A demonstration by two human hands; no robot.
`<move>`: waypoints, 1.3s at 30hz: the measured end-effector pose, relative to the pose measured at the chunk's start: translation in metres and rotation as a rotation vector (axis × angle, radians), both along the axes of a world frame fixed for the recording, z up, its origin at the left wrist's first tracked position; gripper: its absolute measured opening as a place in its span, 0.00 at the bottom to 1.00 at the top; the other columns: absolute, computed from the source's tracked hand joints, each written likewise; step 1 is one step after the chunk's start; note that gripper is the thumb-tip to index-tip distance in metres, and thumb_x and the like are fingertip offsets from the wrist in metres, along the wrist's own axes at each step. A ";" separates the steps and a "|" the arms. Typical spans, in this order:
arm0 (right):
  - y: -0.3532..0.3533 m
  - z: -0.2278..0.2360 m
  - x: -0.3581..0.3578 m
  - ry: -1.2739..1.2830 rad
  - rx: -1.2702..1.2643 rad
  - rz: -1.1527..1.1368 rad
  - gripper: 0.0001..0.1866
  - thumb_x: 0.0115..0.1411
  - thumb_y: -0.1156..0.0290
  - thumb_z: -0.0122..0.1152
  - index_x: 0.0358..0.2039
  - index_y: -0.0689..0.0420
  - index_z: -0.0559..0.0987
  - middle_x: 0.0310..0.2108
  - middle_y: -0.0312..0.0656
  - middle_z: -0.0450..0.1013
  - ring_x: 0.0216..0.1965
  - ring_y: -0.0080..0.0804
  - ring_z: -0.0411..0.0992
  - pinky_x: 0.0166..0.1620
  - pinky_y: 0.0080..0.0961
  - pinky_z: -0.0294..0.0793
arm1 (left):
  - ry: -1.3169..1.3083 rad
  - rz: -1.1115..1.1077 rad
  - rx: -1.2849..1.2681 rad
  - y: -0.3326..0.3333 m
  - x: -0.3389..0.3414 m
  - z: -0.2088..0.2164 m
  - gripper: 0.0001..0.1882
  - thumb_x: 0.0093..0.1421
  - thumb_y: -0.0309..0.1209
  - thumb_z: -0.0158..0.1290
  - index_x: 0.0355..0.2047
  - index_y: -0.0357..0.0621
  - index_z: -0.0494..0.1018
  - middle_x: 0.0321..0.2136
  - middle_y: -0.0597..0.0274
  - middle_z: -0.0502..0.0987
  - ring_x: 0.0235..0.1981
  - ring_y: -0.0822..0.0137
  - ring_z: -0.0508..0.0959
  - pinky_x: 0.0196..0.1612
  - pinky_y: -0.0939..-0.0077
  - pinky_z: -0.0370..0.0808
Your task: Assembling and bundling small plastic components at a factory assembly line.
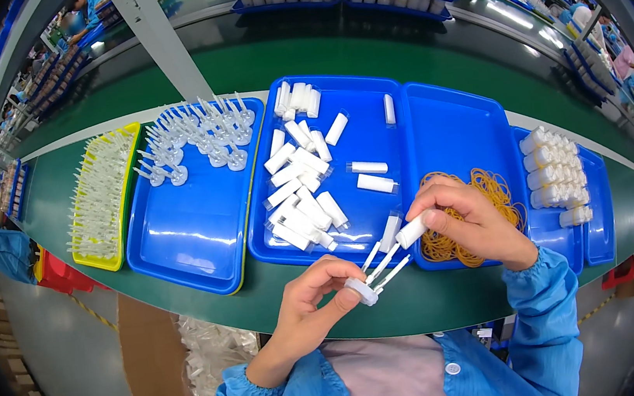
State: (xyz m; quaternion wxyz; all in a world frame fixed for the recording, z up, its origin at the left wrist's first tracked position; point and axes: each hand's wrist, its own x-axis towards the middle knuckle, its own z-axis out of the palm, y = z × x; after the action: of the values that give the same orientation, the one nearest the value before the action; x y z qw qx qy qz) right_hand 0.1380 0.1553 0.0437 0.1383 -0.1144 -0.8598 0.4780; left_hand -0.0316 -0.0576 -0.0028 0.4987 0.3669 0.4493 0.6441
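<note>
My left hand [315, 301] is closed round the base of a white plastic holder [363, 291], its thin prongs slanting up to the right. Between the fingertips of my right hand [476, 220] is a white cylinder [412, 232], its lower end at the tip of one prong. Just left of it another white cylinder in clear film [390, 232] shows near the prongs; whether it touches them I cannot tell. Behind my hands, a blue tray [363, 126] bears several loose white cylinders [300, 170]. Yellow rubber bands [498, 197] lie beneath and beside my right hand.
To the left, a blue tray [188, 236] bears upright pronged holders [207, 128], and a yellow tray [122, 255] is full of thin translucent pronged pieces [103, 195]. Bundled white cylinders [552, 167] stand at right. A green conveyor [262, 56] runs behind; an open carton [147, 358] sits below left.
</note>
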 end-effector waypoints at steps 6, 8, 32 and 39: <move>-0.002 0.002 -0.001 -0.046 -0.092 0.017 0.10 0.65 0.68 0.52 0.38 0.59 0.79 0.34 0.40 0.72 0.39 0.32 0.68 0.43 0.27 0.67 | 0.032 -0.006 -0.006 0.001 -0.001 -0.001 0.09 0.63 0.28 0.54 0.41 0.36 0.74 0.38 0.59 0.74 0.39 0.70 0.77 0.45 0.76 0.73; -0.002 0.004 -0.001 -0.055 -0.104 0.025 0.10 0.64 0.68 0.53 0.37 0.59 0.79 0.34 0.40 0.73 0.39 0.32 0.69 0.43 0.26 0.67 | 0.052 -0.014 -0.022 0.001 -0.001 0.000 0.08 0.63 0.28 0.54 0.40 0.37 0.74 0.38 0.60 0.74 0.40 0.71 0.77 0.44 0.76 0.73; -0.024 0.031 0.018 -0.243 -0.156 0.178 0.07 0.58 0.74 0.60 0.34 0.62 0.82 0.31 0.44 0.74 0.34 0.34 0.74 0.37 0.26 0.71 | 0.376 -0.139 0.013 -0.031 0.016 0.016 0.08 0.59 0.22 0.55 0.40 0.39 0.76 0.38 0.58 0.75 0.40 0.65 0.75 0.42 0.74 0.72; -0.036 0.026 0.016 -0.211 -0.128 0.163 0.06 0.59 0.75 0.59 0.34 0.62 0.81 0.32 0.44 0.74 0.35 0.36 0.74 0.37 0.28 0.71 | 0.463 0.030 0.012 -0.030 0.022 0.012 0.12 0.56 0.20 0.55 0.41 0.41 0.75 0.35 0.59 0.76 0.33 0.66 0.78 0.37 0.76 0.74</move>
State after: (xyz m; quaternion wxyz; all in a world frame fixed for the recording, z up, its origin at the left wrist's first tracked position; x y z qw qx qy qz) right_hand 0.1536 0.1190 0.0695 0.0005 -0.1023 -0.8437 0.5269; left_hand -0.0099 -0.0873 0.0092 0.3705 0.5008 0.5533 0.5529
